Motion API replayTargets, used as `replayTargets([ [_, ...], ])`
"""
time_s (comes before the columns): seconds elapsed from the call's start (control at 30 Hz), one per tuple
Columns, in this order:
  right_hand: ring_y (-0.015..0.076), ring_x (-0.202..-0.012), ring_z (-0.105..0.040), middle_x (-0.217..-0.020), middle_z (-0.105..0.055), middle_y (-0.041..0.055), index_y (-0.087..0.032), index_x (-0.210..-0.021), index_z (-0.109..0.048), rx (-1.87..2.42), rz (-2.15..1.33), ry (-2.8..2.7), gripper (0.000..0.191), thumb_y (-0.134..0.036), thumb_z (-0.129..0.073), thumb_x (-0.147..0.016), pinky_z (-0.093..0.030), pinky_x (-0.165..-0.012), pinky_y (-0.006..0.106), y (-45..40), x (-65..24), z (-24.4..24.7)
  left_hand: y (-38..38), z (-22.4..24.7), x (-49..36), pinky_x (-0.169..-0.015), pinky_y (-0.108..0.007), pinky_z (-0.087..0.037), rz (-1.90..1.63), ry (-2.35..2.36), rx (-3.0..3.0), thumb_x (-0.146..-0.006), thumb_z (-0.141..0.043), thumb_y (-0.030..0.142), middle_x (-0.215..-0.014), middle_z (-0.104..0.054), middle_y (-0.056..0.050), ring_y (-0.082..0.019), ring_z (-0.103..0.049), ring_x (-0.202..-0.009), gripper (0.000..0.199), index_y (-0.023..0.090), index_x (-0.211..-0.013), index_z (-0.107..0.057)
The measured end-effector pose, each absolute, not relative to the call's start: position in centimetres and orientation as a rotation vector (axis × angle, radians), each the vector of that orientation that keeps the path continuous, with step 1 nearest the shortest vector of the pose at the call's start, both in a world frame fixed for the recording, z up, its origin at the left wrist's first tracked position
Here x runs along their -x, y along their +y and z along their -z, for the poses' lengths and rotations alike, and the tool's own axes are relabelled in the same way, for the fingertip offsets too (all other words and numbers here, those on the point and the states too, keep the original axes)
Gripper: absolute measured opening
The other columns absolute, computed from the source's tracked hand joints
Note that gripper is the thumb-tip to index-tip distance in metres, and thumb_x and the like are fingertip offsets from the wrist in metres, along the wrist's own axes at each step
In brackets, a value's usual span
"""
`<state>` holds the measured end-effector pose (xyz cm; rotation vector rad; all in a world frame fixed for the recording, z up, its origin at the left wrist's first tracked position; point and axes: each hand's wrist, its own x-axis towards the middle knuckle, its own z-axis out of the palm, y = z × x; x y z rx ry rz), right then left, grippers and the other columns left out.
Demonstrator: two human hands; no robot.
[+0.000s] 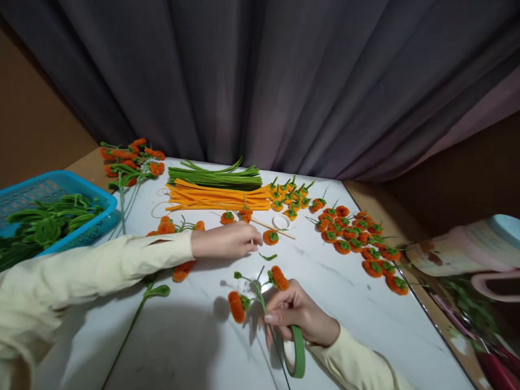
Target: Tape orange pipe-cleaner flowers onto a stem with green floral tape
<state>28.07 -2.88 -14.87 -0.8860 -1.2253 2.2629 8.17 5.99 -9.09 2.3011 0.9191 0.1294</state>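
Note:
In my right hand point(300, 314), thumb and fingers pinch a green-wrapped stem point(262, 297) that bears two small fuzzy orange pumpkins point(279, 277) and a green bud. A roll of green floral tape point(299, 352) hangs from the same hand, below the fingers. My left hand point(229, 240) reaches over the middle of the table, its fingers bent and slightly apart with nothing visible in them. Just beyond its fingertips lies a loose orange pumpkin point(270, 237) with a green top. A short green fuzzy piece point(268, 257) rests nearby. My left forearm partly hides another pumpkin branch point(166, 225).
A blue basket point(87, 187) of green leaves stands at left. Green pipe cleaners point(215, 177) and orange ones point(219, 196) lie at the back. Many pumpkins point(351, 233) cover the right side. A white ring point(281, 221), a thin stick point(286, 234) and a large cup point(459, 246) are also there.

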Motion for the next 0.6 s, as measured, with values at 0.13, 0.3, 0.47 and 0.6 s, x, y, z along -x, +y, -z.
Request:
replayTargets([
  [0.13,0.0032,-0.031,-0.043,-0.046,-0.061,0.0017,-0.007,-0.066,-0.071,0.834,-2.285,-1.254,0.024,-0.031,-0.076,-0.067,-0.03,-0.033,0.015,-3.0,-28.2,14.8,6.5,10.8,-11.1,-0.063,-0.024,-0.039,-0.08,0.872,-2.364,-0.074,-0.068,0.036,-0.09,-0.061,-0.007,-0.019,-0.055,-0.079,0.028,0.013,-0.086,-0.059],
  [0.3,0.0029,-0.032,-0.044,-0.049,-0.061,0.001,-0.007,-0.067,-0.071,0.815,-2.312,-1.29,0.024,-0.03,-0.076,-0.067,-0.031,-0.033,0.014,-2.9,-28.1,14.6,6.5,11.9,-12.2,-0.061,-0.023,-0.037,-0.1,0.919,-2.029,-0.075,-0.062,0.022,-0.07,-0.058,-0.002,-0.015,-0.053,-0.069,0.011,0.013,-0.069,-0.058],
  [0.47,0.0034,-0.032,-0.045,-0.054,-0.065,0.0043,-0.007,-0.068,-0.072,0.832,-2.343,-1.269,0.023,-0.03,-0.076,-0.066,-0.032,-0.032,0.014,-2.9,-28.3,14.8,6.3,11.5,-11.0,-0.052,-0.021,-0.043,-0.064,0.964,-1.684,-0.078,-0.057,0.031,-0.06,-0.061,-0.001,-0.011,-0.055,-0.053,0.022,0.01,-0.076,-0.064],
  [0.6,0.0026,-0.03,-0.041,-0.051,-0.064,0.0029,-0.007,-0.07,-0.073,0.825,-2.334,-1.283,0.023,-0.03,-0.075,-0.068,-0.029,-0.03,0.014,-2.9,-28.3,14.9,5.8,9.8,-9.6,-0.056,-0.021,-0.047,-0.222,0.987,-1.237,-0.068,-0.069,0.031,-0.06,-0.064,-0.001,-0.01,-0.058,-0.054,0.021,0.01,-0.071,-0.065],
])
